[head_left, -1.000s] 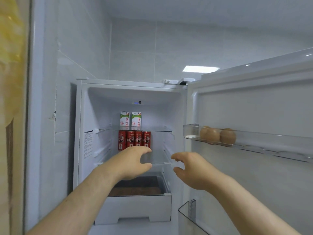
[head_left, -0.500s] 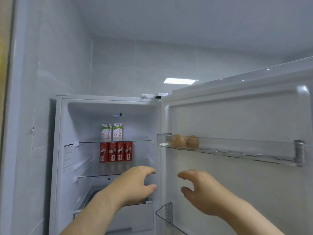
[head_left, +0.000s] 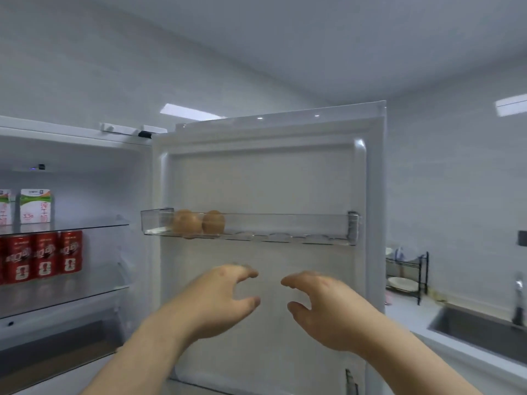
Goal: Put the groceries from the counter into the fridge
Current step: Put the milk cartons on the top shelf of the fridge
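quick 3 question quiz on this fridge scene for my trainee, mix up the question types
1. True or false: the left hand or the right hand holds a grocery item.
2. The eggs sit at which part of the door tray? A the hinge end; B the middle; C the free end.
3. Fill in: the red cans stand one level ____ the milk cartons.
Key: 1 false; 2 A; 3 below.
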### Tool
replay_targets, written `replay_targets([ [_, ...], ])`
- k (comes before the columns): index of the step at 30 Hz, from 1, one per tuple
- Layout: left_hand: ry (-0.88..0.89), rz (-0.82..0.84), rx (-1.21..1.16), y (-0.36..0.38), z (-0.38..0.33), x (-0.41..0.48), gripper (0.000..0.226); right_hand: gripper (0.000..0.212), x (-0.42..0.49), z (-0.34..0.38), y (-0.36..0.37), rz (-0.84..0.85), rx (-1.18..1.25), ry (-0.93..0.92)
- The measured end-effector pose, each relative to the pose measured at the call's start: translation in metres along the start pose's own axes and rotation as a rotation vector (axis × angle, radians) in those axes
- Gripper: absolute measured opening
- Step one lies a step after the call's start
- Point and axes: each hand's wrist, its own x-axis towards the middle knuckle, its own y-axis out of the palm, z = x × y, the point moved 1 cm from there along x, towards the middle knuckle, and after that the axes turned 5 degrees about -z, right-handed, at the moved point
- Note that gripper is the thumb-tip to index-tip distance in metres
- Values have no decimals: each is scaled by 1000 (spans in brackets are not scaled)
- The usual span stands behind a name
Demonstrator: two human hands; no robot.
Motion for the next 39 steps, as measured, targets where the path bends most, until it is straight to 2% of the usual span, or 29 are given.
replay_targets([
  [6, 165, 37, -203, 37, -29, 37, 50, 44, -32, -32, -33, -36, -72, 212],
  [13, 359, 102, -423, 77, -67, 45, 41, 43, -79, -37, -58, -113, -189, 386],
  [16, 439, 131, -545, 88, -88, 47, 32, 42, -113, -49, -70, -129, -299, 502],
  [21, 555, 198, -693, 111, -131, 46, 36, 44, -185, -62, -98, -175, -360, 748],
  [27, 730, 304, -705, 141, -201, 32, 45, 45, -261, -55, -130, -238, -414, 981],
  [39, 904, 456, -685, 165, -335, -39, 48, 44, -408, -23, -188, -332, -455, 1300],
])
